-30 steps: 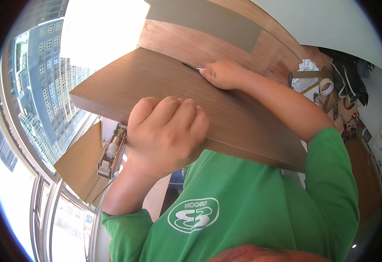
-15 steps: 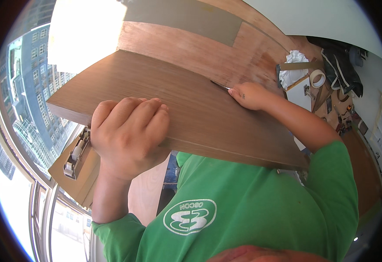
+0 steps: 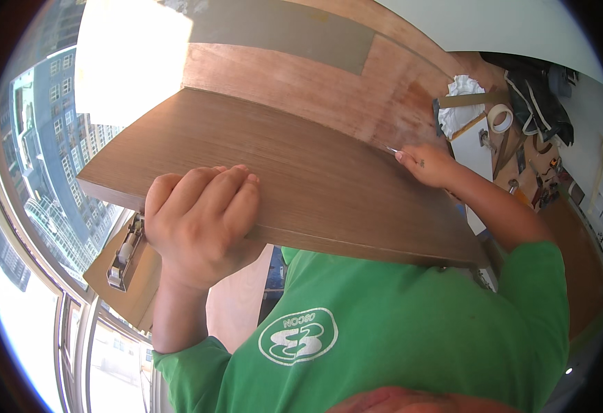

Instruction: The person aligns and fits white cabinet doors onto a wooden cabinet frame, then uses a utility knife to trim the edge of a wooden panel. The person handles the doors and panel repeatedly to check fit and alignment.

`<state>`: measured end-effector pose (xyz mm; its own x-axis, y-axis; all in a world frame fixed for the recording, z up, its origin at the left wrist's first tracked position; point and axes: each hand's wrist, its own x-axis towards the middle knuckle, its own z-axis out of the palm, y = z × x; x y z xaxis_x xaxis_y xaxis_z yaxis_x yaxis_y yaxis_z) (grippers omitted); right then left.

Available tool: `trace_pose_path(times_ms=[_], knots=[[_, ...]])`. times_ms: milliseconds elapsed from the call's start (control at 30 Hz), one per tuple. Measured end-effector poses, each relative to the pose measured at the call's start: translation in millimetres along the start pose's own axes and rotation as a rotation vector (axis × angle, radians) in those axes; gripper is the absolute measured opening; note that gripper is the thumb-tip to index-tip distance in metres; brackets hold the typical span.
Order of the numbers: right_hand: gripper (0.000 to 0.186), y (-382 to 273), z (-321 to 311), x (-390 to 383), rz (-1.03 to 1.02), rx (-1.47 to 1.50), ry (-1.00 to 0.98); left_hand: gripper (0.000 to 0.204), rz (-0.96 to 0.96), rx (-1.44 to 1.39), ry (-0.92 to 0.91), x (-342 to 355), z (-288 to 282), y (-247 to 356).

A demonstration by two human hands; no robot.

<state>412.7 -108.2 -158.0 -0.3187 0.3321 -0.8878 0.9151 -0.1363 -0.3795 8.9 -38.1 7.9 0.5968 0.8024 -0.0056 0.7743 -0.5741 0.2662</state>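
Note:
A wide brown wood-grain board (image 3: 274, 165) is held tilted in front of my chest. My left hand (image 3: 201, 227) is closed over its near edge, fingers lying on the upper face and the thumb hidden underneath. At the far edge, toward the right, my right hand (image 3: 425, 165) is closed around a slim knife (image 3: 392, 149). Only the knife's thin, pale tip shows past my fingers, close to the board's edge; its handle is hidden in my grip.
Beyond the board lies a reddish wooden surface (image 3: 267, 72) with a grey-brown strip (image 3: 281, 34). On the right are a crumpled white cloth (image 3: 462, 88), a tape roll (image 3: 500, 118) and a black bag (image 3: 542, 103). A tape dispenser (image 3: 126, 251) sits by the window at left.
My right hand has moved right along the board's far edge with the knife, whose dark blade showed more before. My left hand keeps its grip, and the board sits slightly lower in view.

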Motion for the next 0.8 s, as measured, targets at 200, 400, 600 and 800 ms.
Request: trace_pose_path(times_ms=[200, 400, 600, 800], knots=[[0.045, -44, -14, 34, -0.111, 0.176, 0.067, 0.033, -0.005, -0.007, 0.021, -2, 2, -1], [0.049, -114, -14, 95, -0.368, 0.169, 0.109, 0.033, -0.002, -0.016, 0.005, 1, 2, -3], [0.057, -223, -46, 156, -0.318, 0.158, 0.048, 0.014, -0.005, -0.030, 0.026, 2, 3, -4], [0.061, -281, -62, 189, -0.314, 0.003, 0.032, 0.009, 0.021, -0.005, 0.079, -3, 9, -7]])
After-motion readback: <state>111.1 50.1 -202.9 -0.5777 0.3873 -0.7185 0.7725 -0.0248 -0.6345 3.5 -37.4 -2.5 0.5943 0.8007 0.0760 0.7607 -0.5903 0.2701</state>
